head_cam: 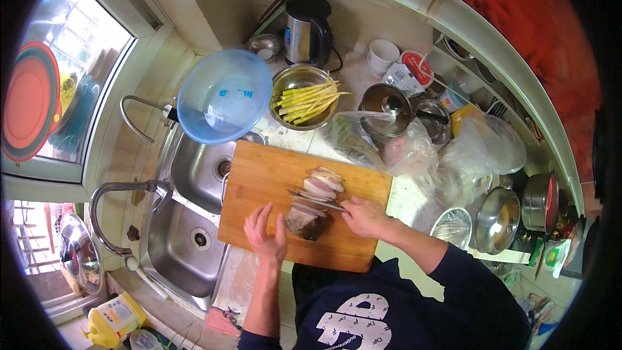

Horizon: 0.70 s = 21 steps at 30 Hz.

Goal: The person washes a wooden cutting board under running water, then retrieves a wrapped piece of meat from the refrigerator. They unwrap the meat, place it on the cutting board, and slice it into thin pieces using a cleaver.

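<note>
A wooden cutting board (272,170) lies in front of me, its left part beside the sink. On it rests a dark-rinded chunk of meat (306,223), with thin cut slices of meat (323,184) lying just beyond. Between them is the blade of a knife (318,201), whose handle my right hand (364,216) grips. My left hand (266,233) is just left of the chunk, fingers spread and raised, holding nothing. Whether the blade touches the meat cannot be told.
A double steel sink (182,272) is at left with a curved faucet (97,209). Behind the board stand a blue plastic basin (223,97), a steel bowl (311,125) of green stalks and an electric kettle (299,39). Plastic bags (413,148) and a lidded pot (379,116) are at back right.
</note>
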Motion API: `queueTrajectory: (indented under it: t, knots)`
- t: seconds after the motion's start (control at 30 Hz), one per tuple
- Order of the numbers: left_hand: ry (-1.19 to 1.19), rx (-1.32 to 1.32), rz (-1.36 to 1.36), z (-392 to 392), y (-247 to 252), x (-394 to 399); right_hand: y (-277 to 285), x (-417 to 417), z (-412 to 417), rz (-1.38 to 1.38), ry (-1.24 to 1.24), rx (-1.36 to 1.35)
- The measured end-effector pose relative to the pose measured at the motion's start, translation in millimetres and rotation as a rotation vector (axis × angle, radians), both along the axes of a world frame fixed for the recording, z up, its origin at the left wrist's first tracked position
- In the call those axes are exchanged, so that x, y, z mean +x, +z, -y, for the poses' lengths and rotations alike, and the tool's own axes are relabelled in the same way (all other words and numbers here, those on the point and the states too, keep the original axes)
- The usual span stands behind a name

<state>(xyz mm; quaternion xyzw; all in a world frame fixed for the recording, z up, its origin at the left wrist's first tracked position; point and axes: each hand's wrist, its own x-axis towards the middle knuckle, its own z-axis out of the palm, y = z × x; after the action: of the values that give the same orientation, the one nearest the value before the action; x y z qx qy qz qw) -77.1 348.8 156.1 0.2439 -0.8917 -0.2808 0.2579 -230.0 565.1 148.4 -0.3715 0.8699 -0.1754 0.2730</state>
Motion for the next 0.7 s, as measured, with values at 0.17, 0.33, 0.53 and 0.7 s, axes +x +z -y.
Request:
queueTrajectory:
  t: [0.17,0.33,0.53,0.7]
  knots:
    - [-0.501,-0.087,0.322,20.7,47.6,-80.1,0.2,16.0,-2.1,-0.089,0.011,-0.028]
    - [-0.849,-0.058,0.696,54.7,21.2,-128.4,-0.1,17.9,-3.1,-0.072,0.018,-0.081]
    - [-0.989,-0.283,0.959,50.5,39.7,-160.9,-0.9,16.1,-5.8,-0.045,-0.005,-0.066]
    - [-1.035,-0.141,0.849,58.7,39.7,-157.2,3.4,11.7,-6.4,-0.023,-0.002,-0.089]
